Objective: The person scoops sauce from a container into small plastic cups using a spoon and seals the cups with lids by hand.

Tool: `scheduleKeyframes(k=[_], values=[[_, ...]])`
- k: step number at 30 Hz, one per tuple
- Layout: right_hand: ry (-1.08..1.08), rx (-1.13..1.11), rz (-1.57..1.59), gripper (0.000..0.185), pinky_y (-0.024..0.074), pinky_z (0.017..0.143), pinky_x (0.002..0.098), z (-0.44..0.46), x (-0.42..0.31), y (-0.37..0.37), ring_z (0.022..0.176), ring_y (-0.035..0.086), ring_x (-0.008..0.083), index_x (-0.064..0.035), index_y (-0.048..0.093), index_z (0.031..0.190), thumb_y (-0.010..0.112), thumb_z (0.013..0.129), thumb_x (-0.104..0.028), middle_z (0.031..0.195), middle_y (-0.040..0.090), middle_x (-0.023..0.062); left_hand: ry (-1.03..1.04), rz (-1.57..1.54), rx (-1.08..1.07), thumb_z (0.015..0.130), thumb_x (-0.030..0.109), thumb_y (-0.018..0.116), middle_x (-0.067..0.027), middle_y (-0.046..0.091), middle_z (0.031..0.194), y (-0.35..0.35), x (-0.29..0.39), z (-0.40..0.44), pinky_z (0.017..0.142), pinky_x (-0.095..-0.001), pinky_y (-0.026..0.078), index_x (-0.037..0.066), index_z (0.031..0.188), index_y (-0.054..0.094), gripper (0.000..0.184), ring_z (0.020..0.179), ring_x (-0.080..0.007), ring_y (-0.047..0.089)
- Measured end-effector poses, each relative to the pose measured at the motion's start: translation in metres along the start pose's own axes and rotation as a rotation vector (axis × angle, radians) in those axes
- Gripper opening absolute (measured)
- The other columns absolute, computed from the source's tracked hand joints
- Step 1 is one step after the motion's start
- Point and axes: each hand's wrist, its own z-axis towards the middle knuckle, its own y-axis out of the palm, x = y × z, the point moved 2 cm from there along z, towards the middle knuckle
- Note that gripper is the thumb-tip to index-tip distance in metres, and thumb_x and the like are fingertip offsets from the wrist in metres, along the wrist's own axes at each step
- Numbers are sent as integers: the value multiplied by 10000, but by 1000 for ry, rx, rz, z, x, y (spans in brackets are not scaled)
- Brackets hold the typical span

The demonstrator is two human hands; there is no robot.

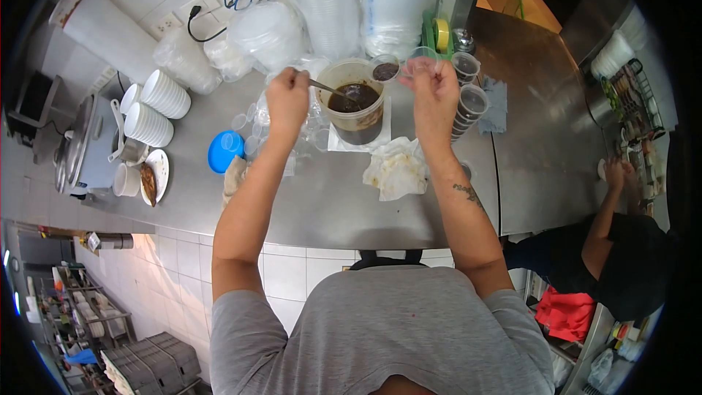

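My left hand (287, 101) is closed round the handle of a metal spoon (327, 88). The spoon's far end dips into dark sauce (357, 97) in a plastic tub (374, 126). My right hand (434, 95) pinches a small clear round plastic piece (423, 61) that looks like a lid. Between that hand and the tub's rim is a small clear cup of dark sauce (385, 69). Just right of my right hand stand stacked sauce cups (472, 102) and another filled cup (466, 66). Loose clear lids (256, 132) lie scattered below my left hand.
A stained crumpled cloth (397, 168) and a blue lid (225, 152) lie on the steel counter (329, 208). Bagged plastic containers (322, 11) line the wall. White cup stacks (150, 124) stand left. A co-worker (614, 256) works at the right.
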Motion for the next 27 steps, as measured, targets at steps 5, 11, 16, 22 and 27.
scheduleKeyframes(k=[5,11,16,22,27], values=[[6,9,-12,119,553,692,271,2,-3,-6,804,611,141,-3,477,827,556,904,-49,917,599,99,-270,-314,18,829,205,592,-10,423,511,-30,-21,12,443,-312,293,5,670,577,256,452,-119,366],[15,6,-12,131,556,703,281,4,-3,-4,819,612,144,-15,471,825,558,911,-63,910,598,93,-473,-619,41,821,151,594,38,360,500,-53,-15,9,389,-251,212,17,678,553,200,390,-68,283],[102,-47,7,110,557,767,315,-2,4,-1,884,612,176,-14,494,867,536,935,-90,963,596,103,-408,-721,87,831,133,606,38,369,523,-77,15,18,401,-250,210,-2,708,553,190,411,-67,271],[165,-35,93,121,568,751,331,-5,6,8,877,615,196,-24,482,846,535,932,-92,954,597,110,224,-287,14,889,102,579,-11,449,580,-68,88,0,470,-265,304,-11,805,591,142,501,-104,373],[236,11,219,124,572,745,343,-3,10,2,874,618,216,-41,470,826,538,923,-80,942,598,116,837,35,-101,870,33,616,-62,483,668,-63,135,-34,534,-260,377,-9,886,611,45,584,-146,457]])
